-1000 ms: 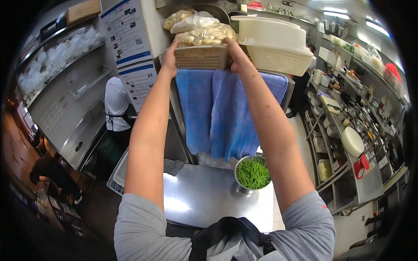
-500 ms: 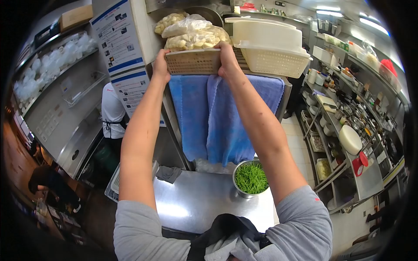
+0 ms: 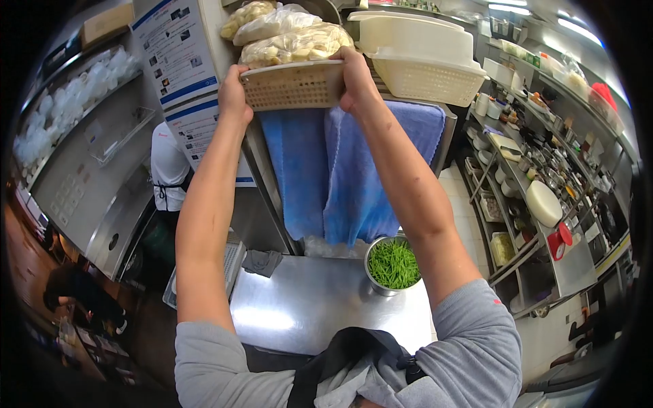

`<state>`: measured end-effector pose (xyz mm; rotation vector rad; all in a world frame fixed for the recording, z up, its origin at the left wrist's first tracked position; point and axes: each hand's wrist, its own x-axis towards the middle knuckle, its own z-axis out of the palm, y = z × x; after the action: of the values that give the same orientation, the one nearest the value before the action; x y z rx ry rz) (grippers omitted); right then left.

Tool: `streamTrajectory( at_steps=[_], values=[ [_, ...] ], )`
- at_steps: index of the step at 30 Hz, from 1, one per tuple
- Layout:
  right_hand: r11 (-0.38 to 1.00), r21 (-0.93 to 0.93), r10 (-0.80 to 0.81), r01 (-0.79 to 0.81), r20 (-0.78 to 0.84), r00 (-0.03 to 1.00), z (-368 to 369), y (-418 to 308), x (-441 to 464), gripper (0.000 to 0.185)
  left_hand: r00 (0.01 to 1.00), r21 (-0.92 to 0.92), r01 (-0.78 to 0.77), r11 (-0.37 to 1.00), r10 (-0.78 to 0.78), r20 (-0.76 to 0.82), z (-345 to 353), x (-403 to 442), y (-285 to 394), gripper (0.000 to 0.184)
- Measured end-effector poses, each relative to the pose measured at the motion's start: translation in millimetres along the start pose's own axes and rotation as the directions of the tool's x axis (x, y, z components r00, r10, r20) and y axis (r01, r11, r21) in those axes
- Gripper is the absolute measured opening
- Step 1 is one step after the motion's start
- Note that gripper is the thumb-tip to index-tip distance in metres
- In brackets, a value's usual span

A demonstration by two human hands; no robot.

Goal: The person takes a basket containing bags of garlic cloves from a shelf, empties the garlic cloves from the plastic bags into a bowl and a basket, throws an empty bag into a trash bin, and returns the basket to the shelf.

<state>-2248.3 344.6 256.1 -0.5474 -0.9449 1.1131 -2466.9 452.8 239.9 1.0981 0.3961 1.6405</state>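
Note:
Between my two raised hands is a beige perforated plastic basket (image 3: 291, 88), tilted a little. It is heaped with clear plastic bags of pale, peeled-looking pieces (image 3: 292, 46); I cannot tell what food they are. My left hand (image 3: 235, 95) grips the basket's left end, and my right hand (image 3: 355, 80) grips its right end with the thumb at the rim. Just behind and below the basket hang blue towels (image 3: 360, 170). Beside my right hand stands another cream perforated basket (image 3: 428, 78) with a white plastic tub (image 3: 415, 37) in it.
Below me, a steel bowl of cut green vegetables (image 3: 393, 265) stands on a steel counter (image 3: 292, 306), with a dark grey cloth (image 3: 261, 262) at its left. Crowded kitchen shelves (image 3: 544, 183) line the right. One person in a white shirt (image 3: 169, 163) stands at left; another bends farther off.
The basket has come toward me and slightly to the left, held in both hands. Its front now covers the upper edge of the left towel.

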Motion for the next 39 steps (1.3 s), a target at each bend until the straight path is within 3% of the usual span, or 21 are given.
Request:
streamTrajectory(
  at_steps=[10, 14, 24, 30, 34, 39],
  values=[
    [0.999, 0.006, 0.033, -0.033, 0.021, 0.999, 4.8, -14.5, -42.7, 0.049, 0.991, -0.045, -0.114, 0.993, 0.11, -0.08, 1.3, -49.1, 15.9, 0.026],
    [0.999, -0.012, 0.05, -0.049, 0.031, 0.998, 5.3, -18.2, -58.3, 0.05, 0.993, -0.039, -0.114, 0.993, 0.114, -0.013, 8.4, -74.1, 31.0, 0.027],
    [0.999, 0.029, 0.029, -0.031, 0.059, 0.998, 14.0, -27.8, -92.7, 0.049, 0.987, -0.006, -0.156, 0.988, 0.156, -0.037, 21.6, -122.2, 61.5, 0.027],
    [0.999, -0.039, -0.015, 0.015, 0.001, 1.0, 15.9, -18.0, -107.7, 0.051, 0.985, -0.04, -0.166, 0.985, 0.164, -0.055, 7.6, -131.5, 59.2, 0.025],
    [1.0, -0.016, -0.021, 0.023, 0.106, 0.994, 16.5, -22.2, -108.6, 0.053, 0.988, -0.024, -0.145, 0.989, 0.143, -0.055, 7.7, -129.8, 61.7, 0.024],
    [0.999, -0.053, 0.0, 0.003, 0.055, 0.998, 18.6, -20.7, -107.0, 0.059, 0.983, -0.014, -0.183, 0.983, 0.183, -0.029, 3.5, -132.2, 56.6, 0.025]
  ],
)
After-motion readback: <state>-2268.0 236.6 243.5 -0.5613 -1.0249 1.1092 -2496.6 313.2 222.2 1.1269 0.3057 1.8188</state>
